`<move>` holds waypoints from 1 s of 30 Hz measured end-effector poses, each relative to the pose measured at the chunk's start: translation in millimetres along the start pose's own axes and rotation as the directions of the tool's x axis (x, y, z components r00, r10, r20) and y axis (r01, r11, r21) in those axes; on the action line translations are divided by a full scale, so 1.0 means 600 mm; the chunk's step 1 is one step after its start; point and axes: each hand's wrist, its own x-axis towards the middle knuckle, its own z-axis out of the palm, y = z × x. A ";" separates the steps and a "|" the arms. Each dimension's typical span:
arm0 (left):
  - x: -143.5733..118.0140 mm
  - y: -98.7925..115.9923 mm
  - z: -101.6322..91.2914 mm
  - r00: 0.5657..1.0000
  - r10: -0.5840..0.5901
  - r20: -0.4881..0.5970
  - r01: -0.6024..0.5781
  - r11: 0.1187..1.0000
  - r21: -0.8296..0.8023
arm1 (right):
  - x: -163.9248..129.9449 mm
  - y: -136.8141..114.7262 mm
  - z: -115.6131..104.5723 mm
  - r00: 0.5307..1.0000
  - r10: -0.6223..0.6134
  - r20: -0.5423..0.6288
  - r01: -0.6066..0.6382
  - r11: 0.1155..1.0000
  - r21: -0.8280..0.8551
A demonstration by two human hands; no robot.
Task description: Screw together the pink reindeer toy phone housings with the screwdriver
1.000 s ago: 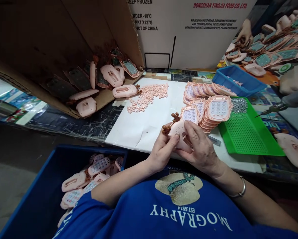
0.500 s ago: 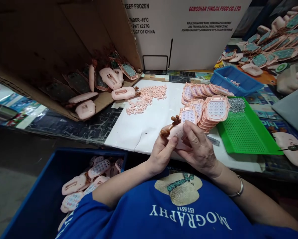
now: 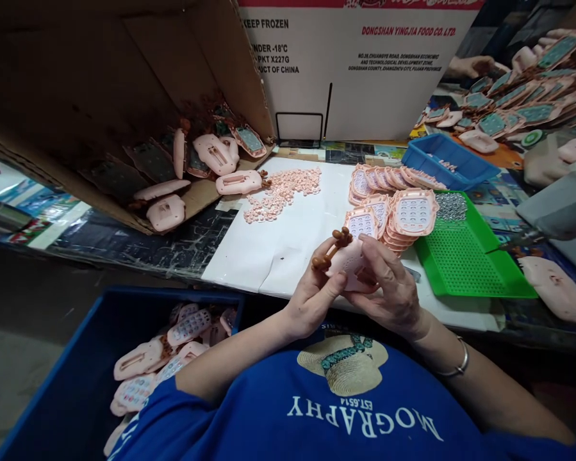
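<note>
Both my hands are closed around a pink plastic toy phone shell (image 3: 348,261) with brown antler-like knobs at one end. My left hand (image 3: 311,298) grips the antler end, its thumb lying on the shell's face. Fingers of my right hand (image 3: 391,285) hold the opposite end and hide part of it. Just beyond the hands are stacked pink keypad panels (image 3: 415,212) with printed buttons. Small pink buttons (image 3: 282,192) lie in a heap on the white sheet (image 3: 239,250).
A cardboard box (image 3: 138,70) at left holds more pink shells. A blue bin (image 3: 76,358) below contains assembled toys. At right are a green tray (image 3: 480,256) with screws, a blue tray (image 3: 475,176), an electric screwdriver (image 3: 532,237) and another person's hand (image 3: 470,66).
My hands still hold the shell, now tilted slightly. The screwdriver has come over the green tray's edge from the right. Another person's hand has appeared at upper right. The view has shifted slightly.
</note>
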 end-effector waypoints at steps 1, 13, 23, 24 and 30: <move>-0.001 -0.003 -0.001 1.000 -0.009 0.006 0.009 1.000 -0.022 | 0.000 0.002 0.000 1.000 -0.026 -0.014 0.026 1.000 -0.009; 0.004 -0.006 0.006 0.979 -0.171 -0.114 0.131 0.946 -0.296 | 0.001 -0.005 0.003 0.993 0.079 0.085 -0.086 0.993 0.081; 0.013 0.001 0.014 0.963 -0.258 -0.075 0.214 0.907 -0.362 | 0.003 -0.006 -0.007 0.983 0.104 0.151 -0.102 0.995 -0.023; 0.012 0.002 0.013 0.972 -0.227 -0.056 0.198 0.927 -0.319 | 0.003 -0.006 -0.006 0.984 0.104 0.145 -0.101 0.995 -0.027; 0.010 0.006 0.008 0.982 -0.184 -0.037 0.180 0.978 -0.103 | 0.004 -0.018 0.004 0.986 0.097 0.136 -0.089 0.994 -0.068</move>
